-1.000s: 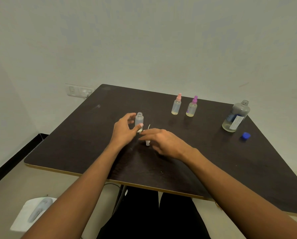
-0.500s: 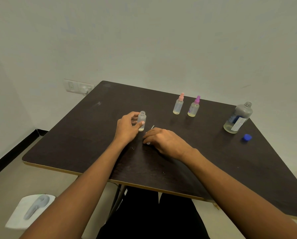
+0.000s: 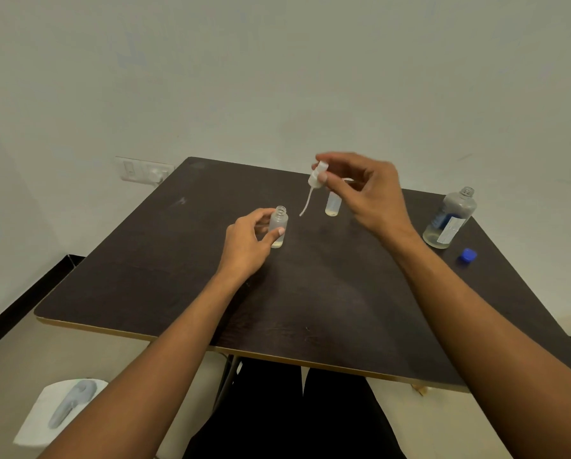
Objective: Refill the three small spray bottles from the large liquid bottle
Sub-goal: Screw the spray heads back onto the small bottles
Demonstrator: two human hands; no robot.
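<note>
Head view: the left hand [image 3: 247, 241] curls thumb and fingers round one small spray bottle [image 3: 279, 226]. The bottle stands upright on the dark table [image 3: 145, 276] with its neck uncapped and a little pale liquid at the bottom.

Up and to the right of that grip, the right hand [image 3: 368, 193] is raised above the table. It pinches one white spray pump [image 3: 318, 175] between thumb and fingertips. The pump's thin dip tube [image 3: 305, 205] hangs down and leftward, and its end is in the air near the held bottle's neck, not touching it.

Just below the right hand's pinch stands a second small bottle [image 3: 332, 205] on the table, its top hidden behind the fingers. That makes two small bottles in sight.

To the right of the right wrist stands one large liquid bottle [image 3: 450, 220], uncapped, with liquid low in it. One blue cap [image 3: 468, 255] lies just beside it, on the nearer side.

Far left of the left hand's grip, a switch plate [image 3: 145, 168] sits on the wall. Below the left forearm, on the floor, one grey object [image 3: 70, 402] lies on a white pad [image 3: 32, 425].
</note>
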